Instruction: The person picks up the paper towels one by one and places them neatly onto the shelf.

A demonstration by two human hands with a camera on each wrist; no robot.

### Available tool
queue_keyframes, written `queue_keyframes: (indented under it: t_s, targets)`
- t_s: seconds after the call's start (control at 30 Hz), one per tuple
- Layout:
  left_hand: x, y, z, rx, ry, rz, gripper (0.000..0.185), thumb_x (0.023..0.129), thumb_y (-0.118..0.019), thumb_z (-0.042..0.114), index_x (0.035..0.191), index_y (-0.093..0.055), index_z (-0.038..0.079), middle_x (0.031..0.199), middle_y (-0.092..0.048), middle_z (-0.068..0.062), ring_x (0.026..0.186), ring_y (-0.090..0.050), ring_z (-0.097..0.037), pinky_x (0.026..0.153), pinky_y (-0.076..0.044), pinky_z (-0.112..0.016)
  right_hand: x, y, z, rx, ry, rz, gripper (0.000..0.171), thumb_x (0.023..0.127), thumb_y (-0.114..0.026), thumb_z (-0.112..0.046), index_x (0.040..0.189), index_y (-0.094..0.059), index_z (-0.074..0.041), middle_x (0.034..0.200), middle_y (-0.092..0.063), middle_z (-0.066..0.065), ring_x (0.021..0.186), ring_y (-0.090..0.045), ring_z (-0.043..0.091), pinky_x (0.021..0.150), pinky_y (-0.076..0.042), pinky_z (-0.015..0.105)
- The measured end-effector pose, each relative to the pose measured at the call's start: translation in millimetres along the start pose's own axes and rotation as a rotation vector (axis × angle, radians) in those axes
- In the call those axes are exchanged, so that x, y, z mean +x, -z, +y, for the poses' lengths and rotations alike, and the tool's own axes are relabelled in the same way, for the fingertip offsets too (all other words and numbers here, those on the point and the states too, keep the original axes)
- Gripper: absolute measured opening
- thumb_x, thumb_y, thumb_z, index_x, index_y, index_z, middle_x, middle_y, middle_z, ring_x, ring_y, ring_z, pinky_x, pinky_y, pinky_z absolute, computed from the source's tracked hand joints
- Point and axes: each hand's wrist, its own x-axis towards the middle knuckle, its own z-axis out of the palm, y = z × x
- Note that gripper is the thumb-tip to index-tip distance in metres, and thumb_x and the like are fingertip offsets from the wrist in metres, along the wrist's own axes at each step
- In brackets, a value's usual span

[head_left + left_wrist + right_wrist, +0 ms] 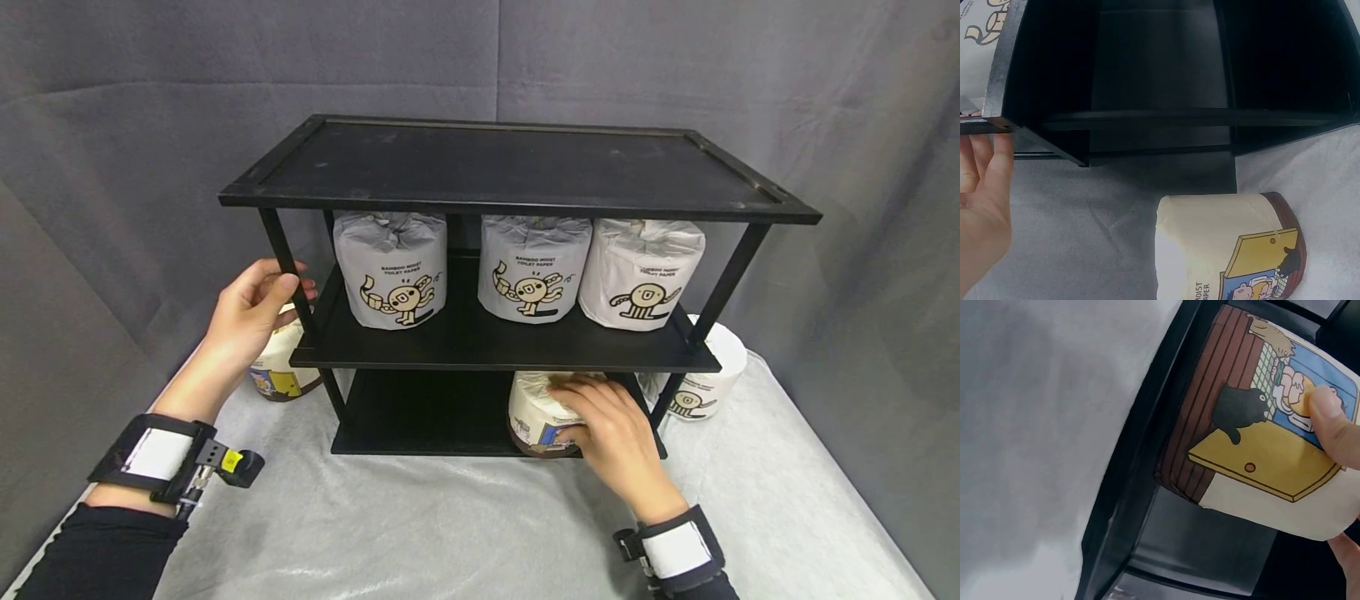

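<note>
A black shelf rack (502, 167) stands on a white-covered table. My left hand (251, 304) grips its left front post, thumb in front and fingers behind. Just behind that hand sits a cream toilet paper roll (1210, 237) with a yellow door picture, outside the rack. My right hand (611, 429) holds another cream toilet paper roll (534, 412) at the right front of the bottom shelf. The thumb (1329, 412) presses on the printed side of that roll, and the fingers lie over its top. In the right wrist view most of the hand is out of frame.
On the middle shelf stand three white wrapped toilet paper rolls, a left one (390, 271), a middle one (534, 267) and a right one (641, 275). One more white roll (716, 358) stands outside the rack at right. Grey curtains (480, 58) surround the table.
</note>
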Motion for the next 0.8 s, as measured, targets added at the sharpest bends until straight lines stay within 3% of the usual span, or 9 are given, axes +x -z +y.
queue_keyframes:
  t_s: [0.37, 0.8]
  targets:
    - [1.2, 0.5, -1.4, -0.025, 0.004, -0.001, 0.013, 0.102, -0.055, 0.019, 0.113, -0.062, 0.024, 0.100, -0.069, 0.010, 0.095, -0.066, -0.002, 0.079, -0.052, -0.014, -10, 0, 14, -0.031, -0.049, 0.016, 0.066, 0.061, -0.087, -0.010, 0.123, -0.066, -0.010, 0.122, -0.067, 0.008, 0.115, -0.059, 0.029, 0.103, -0.039, 0.046]
    - [0.6, 1.0, -1.5, -0.040, 0.027, -0.001, 0.023, 0.102, -0.056, 0.021, 0.121, -0.060, 0.008, 0.100, -0.068, 0.008, 0.097, -0.065, -0.004, 0.078, -0.051, -0.014, -15, 2, 28, -0.035, -0.090, 0.025, 0.068, 0.058, -0.090, -0.011, 0.122, -0.067, -0.008, 0.118, -0.067, 0.011, 0.112, -0.060, 0.034, 0.100, -0.040, 0.048]
